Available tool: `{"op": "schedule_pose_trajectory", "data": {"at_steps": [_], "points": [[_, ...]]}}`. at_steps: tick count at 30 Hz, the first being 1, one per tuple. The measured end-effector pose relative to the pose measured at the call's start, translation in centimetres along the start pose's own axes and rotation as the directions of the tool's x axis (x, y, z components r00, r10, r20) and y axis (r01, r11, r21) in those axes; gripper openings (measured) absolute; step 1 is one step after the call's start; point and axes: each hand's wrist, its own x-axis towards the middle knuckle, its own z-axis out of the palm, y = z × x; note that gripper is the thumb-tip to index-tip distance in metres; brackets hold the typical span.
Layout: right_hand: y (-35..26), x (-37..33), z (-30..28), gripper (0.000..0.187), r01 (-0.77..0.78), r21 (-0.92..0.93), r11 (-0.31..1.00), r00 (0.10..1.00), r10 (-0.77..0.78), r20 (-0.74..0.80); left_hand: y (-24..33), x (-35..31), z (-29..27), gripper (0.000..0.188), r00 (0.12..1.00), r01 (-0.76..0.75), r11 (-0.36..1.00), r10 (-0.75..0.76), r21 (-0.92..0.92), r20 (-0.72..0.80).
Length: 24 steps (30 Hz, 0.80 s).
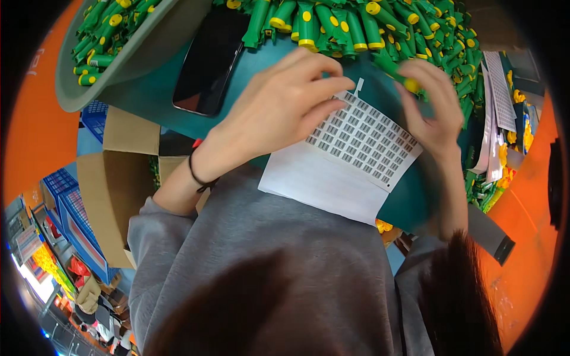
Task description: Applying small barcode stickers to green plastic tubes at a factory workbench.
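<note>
A white sheet of small barcode labels [362, 139] lies slanted in front of me, its lower part a blank white strip. My left hand [291, 98] is closed at the sheet's upper left edge, thumb and forefinger pinching there. Beside the forefinger tip, a single narrow label [359, 85] sticks up off the sheet. Above the sheet's right side, my right hand [436, 107] is slightly blurred, its fingers curled around a small green tube [389, 65] with a yellow end. The fingers partly hide that tube.
A large pile of green tubes with yellow ends [356, 26] covers the far side of the teal table [148, 80]. A grey-green basin [127, 68] of similar tubes stands far left, beside a black phone [211, 62]. An open cardboard box [130, 133] is left; more label sheets [499, 95] lie right.
</note>
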Motion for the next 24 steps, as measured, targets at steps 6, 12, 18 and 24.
{"op": "schedule_pose_trajectory", "data": {"at_steps": [6,12,18,24], "points": [[-5.7,-7.0,-0.1,0.031,-0.500,0.780,0.375,0.769,0.606,0.202,-1.5,0.4,2.5,0.022,0.995,-0.078,0.996,0.075,0.047,0.063],[-7.1,-9.1,2.3,0.038,-0.530,0.779,0.336,0.696,0.696,0.174,-1.7,0.0,3.7,0.020,0.992,-0.121,0.993,0.121,0.011,-0.020],[-6.8,-9.0,2.5,0.039,-0.494,0.843,0.211,0.673,0.707,0.217,0.3,0.9,2.2,0.009,0.989,0.151,0.971,-0.148,-0.186,0.032],[-7.8,-7.8,1.6,0.032,-0.436,0.893,0.108,0.673,0.698,0.245,3.8,2.4,1.3,0.007,0.950,0.305,0.846,-0.237,-0.437,0.205]]}}
